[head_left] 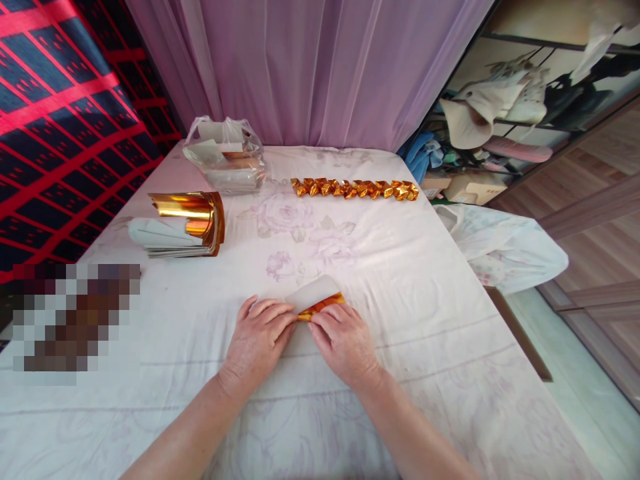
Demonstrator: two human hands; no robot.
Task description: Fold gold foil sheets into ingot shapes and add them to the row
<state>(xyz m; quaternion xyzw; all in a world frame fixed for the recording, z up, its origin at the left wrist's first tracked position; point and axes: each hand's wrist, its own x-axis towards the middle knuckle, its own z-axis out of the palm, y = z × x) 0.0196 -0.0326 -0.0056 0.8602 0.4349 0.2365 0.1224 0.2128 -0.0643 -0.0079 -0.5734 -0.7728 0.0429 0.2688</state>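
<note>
A sheet of gold foil paper lies on the cloth-covered table, white side up, with its near edge folded over to show a gold strip. The fingers of my left hand close on the left end of that fold. My right hand presses its bent fingers on the gold strip at the right. Both thumbs are tucked at the near edge, partly hidden. Left of my hands, a stack of gold foil paper stands curled on the table. A row of folded gold pieces lies farther back.
At the back left of the table sits a clear plastic bag holding more paper. A white plastic bag hangs beside the right edge. Shelves with a hat stand at the right, and a purple curtain hangs behind.
</note>
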